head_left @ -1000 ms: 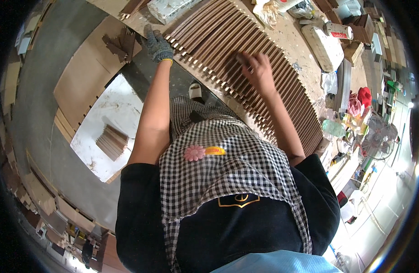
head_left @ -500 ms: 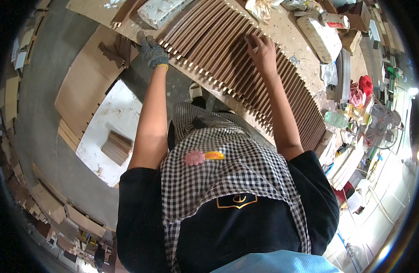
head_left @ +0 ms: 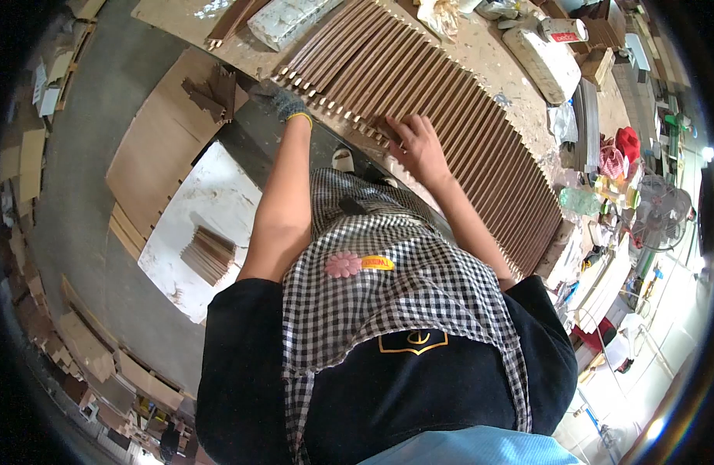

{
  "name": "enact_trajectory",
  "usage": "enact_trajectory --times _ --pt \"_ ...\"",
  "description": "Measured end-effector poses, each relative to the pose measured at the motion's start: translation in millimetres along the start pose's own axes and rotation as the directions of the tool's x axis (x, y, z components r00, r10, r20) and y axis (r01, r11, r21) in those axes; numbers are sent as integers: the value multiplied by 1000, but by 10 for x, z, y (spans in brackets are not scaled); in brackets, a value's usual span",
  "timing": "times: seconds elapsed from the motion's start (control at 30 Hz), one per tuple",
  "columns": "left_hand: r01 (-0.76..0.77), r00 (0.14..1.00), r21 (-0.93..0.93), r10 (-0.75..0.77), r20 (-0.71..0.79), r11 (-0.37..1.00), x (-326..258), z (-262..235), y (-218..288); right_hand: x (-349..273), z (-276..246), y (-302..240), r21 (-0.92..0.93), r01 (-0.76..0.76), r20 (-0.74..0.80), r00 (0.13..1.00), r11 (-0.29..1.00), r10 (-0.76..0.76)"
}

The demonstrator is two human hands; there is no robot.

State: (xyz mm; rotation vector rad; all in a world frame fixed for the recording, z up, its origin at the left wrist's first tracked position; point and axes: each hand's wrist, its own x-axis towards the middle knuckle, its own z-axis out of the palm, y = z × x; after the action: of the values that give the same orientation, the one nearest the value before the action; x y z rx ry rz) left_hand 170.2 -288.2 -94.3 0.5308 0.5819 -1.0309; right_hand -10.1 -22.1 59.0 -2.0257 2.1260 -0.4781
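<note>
1. Hovering or resting over the near ends of the slats [head_left: 481,163], the bare right hand [head_left: 421,151] has its fingers bent and thumb apart; a rough end could splinter into a fingertip.
2. Just beside the end of the row, at the edge of the bench [head_left: 465,50], is the left hand [head_left: 289,102] in a grey glove [head_left: 295,107]. Its knit could snag on a slat corner and drag that slat out of line.
3. Shadow and smallness blur the fingertips, so I cannot tell whether either hand is gripping anything.
4. Side by side across the bench, the slats have uneven near ends close to the edge. A sideways push might fan the row askew; a pull toward the body might tip one off.
5. Below that edge is a shoe [head_left: 343,160]; a dropped slat could strike the foot.
6. Beyond the far ends lie a bag [head_left: 438,17] and a white block [head_left: 539,66]. Shoving the row away could jam it against them.
</note>
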Motion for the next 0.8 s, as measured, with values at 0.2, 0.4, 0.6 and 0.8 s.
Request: enact_trajectory --times 0.2,0.4,0.6,0.8 --pt "-330 832 -911 -532 -157 -248 -501 122 -38 481 124 1172 -86 -203 -104 976 975 194" --pt "-229 882 -887 -472 -15 -401 25 -153 -279 1055 97 2123 -183 -280 -325 922 942 211" --pt "-45 878 -910 -450 160 -412 1312 -683 24 999 21 1692 -61 -162 -422 899 985 121" --pt "-179 818 -922 -573 55 -344 1342 -834 -206 244 2 714 -101 40 -125 991 994 -53"
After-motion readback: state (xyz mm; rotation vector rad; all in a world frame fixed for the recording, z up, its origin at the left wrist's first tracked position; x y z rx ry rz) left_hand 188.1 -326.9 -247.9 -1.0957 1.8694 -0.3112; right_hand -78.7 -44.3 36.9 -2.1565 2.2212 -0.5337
